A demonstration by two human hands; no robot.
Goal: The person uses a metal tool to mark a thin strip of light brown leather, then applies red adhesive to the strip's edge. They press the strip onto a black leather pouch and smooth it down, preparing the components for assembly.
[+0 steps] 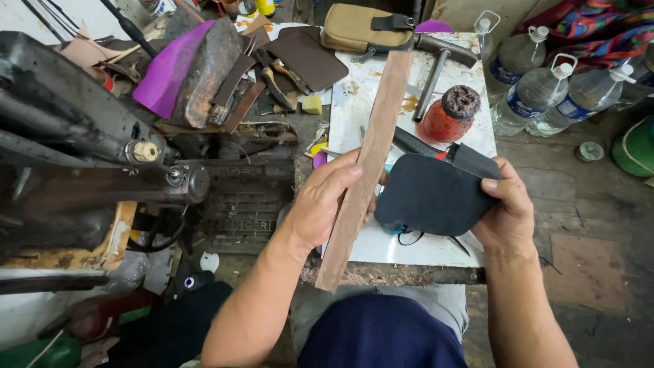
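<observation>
My left hand (320, 204) grips a long brown leather strip (371, 146) that runs diagonally from my lap up over the white work slab (409, 245). My right hand (507, 208) pinches the right edge of a dark rounded leather piece (432, 194), holding it flat just above the slab. The strip's edge lies against the left side of the dark piece. Part of the dark piece's left edge is hidden behind the strip and my fingers.
An old black sewing machine (88, 163) fills the left. On the slab lie a hammer (439, 61) and a red glue jar (453, 112). A tan pouch (357, 27), leather scraps and tools (272, 75) crowd the back. Plastic water bottles (538, 95) stand right.
</observation>
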